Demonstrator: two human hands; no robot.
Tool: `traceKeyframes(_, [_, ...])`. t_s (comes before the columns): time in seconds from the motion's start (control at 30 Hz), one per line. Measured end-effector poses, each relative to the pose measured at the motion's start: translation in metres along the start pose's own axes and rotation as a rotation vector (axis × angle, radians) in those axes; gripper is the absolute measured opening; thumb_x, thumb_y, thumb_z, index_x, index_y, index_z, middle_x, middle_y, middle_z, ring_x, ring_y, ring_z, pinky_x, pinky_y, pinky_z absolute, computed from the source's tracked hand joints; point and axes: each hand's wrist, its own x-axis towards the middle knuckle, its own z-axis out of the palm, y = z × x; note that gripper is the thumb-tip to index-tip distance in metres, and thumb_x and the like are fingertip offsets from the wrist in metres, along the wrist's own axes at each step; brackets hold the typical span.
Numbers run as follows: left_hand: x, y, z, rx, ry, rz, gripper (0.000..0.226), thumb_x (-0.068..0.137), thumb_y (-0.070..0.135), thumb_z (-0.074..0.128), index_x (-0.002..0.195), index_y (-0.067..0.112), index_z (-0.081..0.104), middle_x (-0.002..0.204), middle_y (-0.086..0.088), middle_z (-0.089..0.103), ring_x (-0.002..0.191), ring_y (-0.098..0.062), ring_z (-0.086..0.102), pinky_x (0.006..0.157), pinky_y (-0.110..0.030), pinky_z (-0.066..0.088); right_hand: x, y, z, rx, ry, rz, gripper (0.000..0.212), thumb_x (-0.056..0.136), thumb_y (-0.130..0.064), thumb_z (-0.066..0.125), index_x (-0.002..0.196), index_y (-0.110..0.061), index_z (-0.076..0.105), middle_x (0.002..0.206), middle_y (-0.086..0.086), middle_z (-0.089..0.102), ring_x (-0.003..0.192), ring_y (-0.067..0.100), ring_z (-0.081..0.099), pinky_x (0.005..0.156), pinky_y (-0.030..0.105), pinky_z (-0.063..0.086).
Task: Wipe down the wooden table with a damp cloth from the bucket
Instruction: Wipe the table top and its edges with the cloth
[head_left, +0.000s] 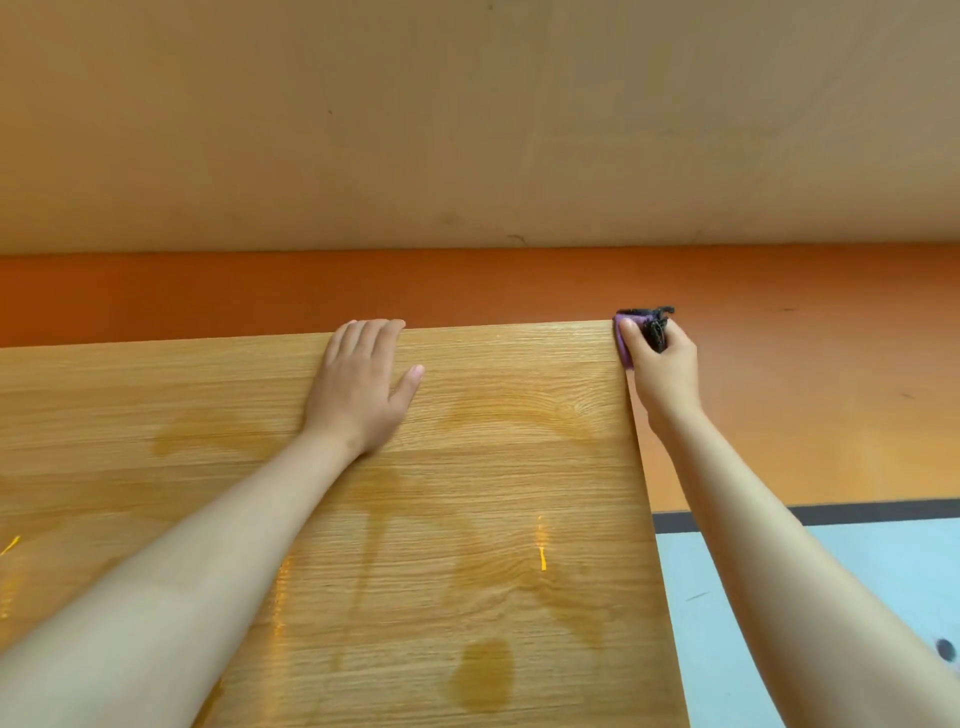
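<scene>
The wooden table (493, 467) fills the lower left and middle of the head view, with dark wet streaks and patches across its top. My left hand (363, 384) lies flat on the tabletop near the far edge, fingers straight and reaching that edge. My right hand (662, 364) grips a purple and black cloth (631, 325) at the table's far right corner, pressing it against the right side edge. Most of the cloth is hidden inside the hand. No bucket is in view.
Beyond the table runs an orange band (467, 291) at the foot of a tan wall (467, 119). To the right of the table lies orange floor (831, 415), then a pale blue area (883, 561) with a dark border.
</scene>
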Motion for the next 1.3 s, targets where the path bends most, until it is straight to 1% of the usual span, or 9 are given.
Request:
traceKeyframes(0.17, [0.0,0.001,-0.002,-0.002,-0.014,-0.01,0.063,0.093,0.052,0.027,0.139,0.01,0.039,0.139,-0.007,0.047,0.132,-0.025,0.037,0.117,-0.041,0.021,-0.046,0.016,-0.017,0.038,-0.007,0.049,0.01,0.093,-0.025,0.058,0.093,-0.018,0.065,0.086,-0.006,0.069,0.073,-0.001,0.062,0.065,0.016,0.047])
traceKeyframes(0.37, [0.0,0.002,-0.003,-0.01,-0.021,-0.022,0.065,0.093,0.053,0.025,0.139,0.01,0.039,0.139,-0.007,0.047,0.132,-0.025,0.038,0.117,-0.042,0.021,-0.017,0.002,-0.013,-0.074,-0.025,-0.013,0.013,0.09,-0.028,0.061,0.087,-0.016,0.064,0.08,-0.003,0.067,0.073,0.011,0.06,0.069,0.032,0.047])
traceKeyframes(0.47, [0.0,0.001,-0.002,-0.007,-0.024,-0.024,0.065,0.093,0.054,0.025,0.14,0.011,0.039,0.14,-0.006,0.047,0.133,-0.024,0.037,0.117,-0.04,0.02,0.02,-0.018,-0.002,-0.185,-0.055,-0.108,0.02,0.087,-0.033,0.062,0.086,-0.013,0.063,0.076,-0.002,0.066,0.071,0.013,0.058,0.066,0.031,0.044])
traceKeyframes(0.63, [0.0,-0.001,-0.001,-0.013,-0.019,-0.028,0.064,0.093,0.054,0.026,0.14,0.012,0.039,0.14,-0.004,0.046,0.133,-0.023,0.037,0.118,-0.039,0.02,0.058,-0.062,0.002,-0.474,-0.273,-0.288,0.024,0.085,-0.033,0.064,0.081,-0.01,0.059,0.067,0.0,0.062,0.061,0.009,0.051,0.055,0.026,0.036])
traceKeyframes(0.73, [0.0,-0.001,0.0,-0.012,-0.016,-0.031,0.064,0.093,0.054,0.026,0.14,0.013,0.038,0.141,-0.003,0.046,0.134,-0.022,0.036,0.118,-0.038,0.018,0.069,-0.077,0.003,-0.764,-0.471,-0.276,0.021,0.082,-0.035,0.068,0.084,-0.017,0.059,0.076,-0.002,0.062,0.069,0.011,0.054,0.054,0.025,0.039])
traceKeyframes(0.8, [0.0,-0.002,0.0,-0.014,-0.019,-0.033,0.065,0.092,0.055,0.025,0.14,0.014,0.038,0.141,-0.003,0.046,0.134,-0.022,0.035,0.118,-0.038,0.018,0.071,-0.077,0.005,-0.888,-0.613,-0.241,0.024,0.082,-0.036,0.069,0.086,-0.014,0.062,0.08,0.0,0.062,0.071,0.016,0.056,0.053,0.026,0.039])
traceKeyframes(1.03, [0.0,-0.002,0.0,-0.025,-0.002,-0.029,0.065,0.092,0.056,0.025,0.14,0.015,0.039,0.141,-0.002,0.046,0.135,-0.022,0.035,0.119,-0.037,0.017,0.065,-0.081,0.029,-0.845,-0.774,-0.181,0.023,0.083,-0.042,0.067,0.084,-0.019,0.064,0.078,-0.002,0.062,0.067,0.014,0.054,0.059,0.027,0.037])
traceKeyframes(1.2, [-0.001,-0.002,-0.001,-0.039,0.005,-0.025,0.062,0.093,0.055,0.03,0.141,0.015,0.038,0.143,-0.001,0.044,0.136,-0.02,0.034,0.118,-0.035,0.013,0.038,-0.086,0.098,-0.722,-0.875,-0.231,0.026,0.083,-0.046,0.065,0.09,-0.021,0.066,0.082,0.0,0.066,0.069,0.014,0.056,0.063,0.029,0.04])
traceKeyframes(1.3, [-0.001,-0.002,-0.002,-0.061,0.018,-0.027,0.06,0.094,0.053,0.036,0.14,0.016,0.039,0.142,-0.001,0.045,0.136,-0.02,0.034,0.118,-0.034,0.013,0.027,-0.093,0.123,-0.706,-0.901,-0.264,0.022,0.083,-0.045,0.065,0.088,-0.023,0.064,0.078,-0.006,0.062,0.069,0.012,0.055,0.06,0.027,0.039])
